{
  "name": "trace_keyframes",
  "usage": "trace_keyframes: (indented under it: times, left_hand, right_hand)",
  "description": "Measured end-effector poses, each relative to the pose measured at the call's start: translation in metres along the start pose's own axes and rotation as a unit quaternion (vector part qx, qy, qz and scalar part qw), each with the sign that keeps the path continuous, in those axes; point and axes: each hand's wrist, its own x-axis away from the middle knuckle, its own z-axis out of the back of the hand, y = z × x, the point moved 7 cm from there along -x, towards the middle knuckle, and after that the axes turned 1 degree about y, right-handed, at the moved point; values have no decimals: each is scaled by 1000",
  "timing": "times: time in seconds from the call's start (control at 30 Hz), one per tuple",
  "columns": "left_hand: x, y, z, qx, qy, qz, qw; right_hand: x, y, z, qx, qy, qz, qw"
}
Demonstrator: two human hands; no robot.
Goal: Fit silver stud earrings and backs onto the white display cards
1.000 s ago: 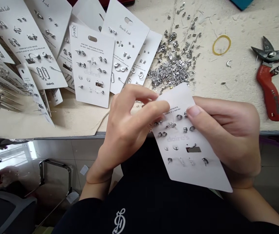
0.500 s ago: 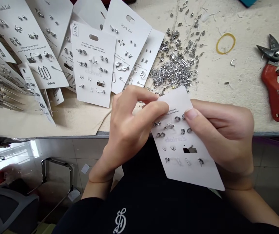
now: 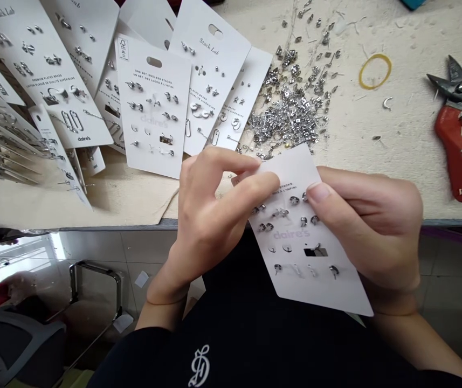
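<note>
A white Claire's earring card (image 3: 315,258) is in front of me, with rows of small silver studs and a cut-out window. My right hand (image 3: 368,231) is shut on its right side, the thumb pressed on the card's face beside the studs. My left hand (image 3: 210,221) has curled fingers at the card's upper left corner, which hide that corner. A loose heap of silver earring backs and pins (image 3: 287,113) lies just beyond the card.
Several filled earring cards (image 3: 153,108) fan across the canvas-covered table (image 3: 125,199) on the left. Red-handled snips (image 3: 455,124) and a yellow rubber band (image 3: 375,71) lie to the right. Past the table edge (image 3: 113,228) are a tiled floor and a grey seat (image 3: 8,345).
The view has turned slightly, so the table items sit further right. The card and hands have shifted a little, and both hands stay on the card.
</note>
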Motion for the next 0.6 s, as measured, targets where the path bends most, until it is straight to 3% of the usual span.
trace_keyframes:
  times: [0.6]
  left_hand:
    - [4,2,1,-15,39,33,999]
  right_hand:
    - [4,3,-2,-40,-2,22,999]
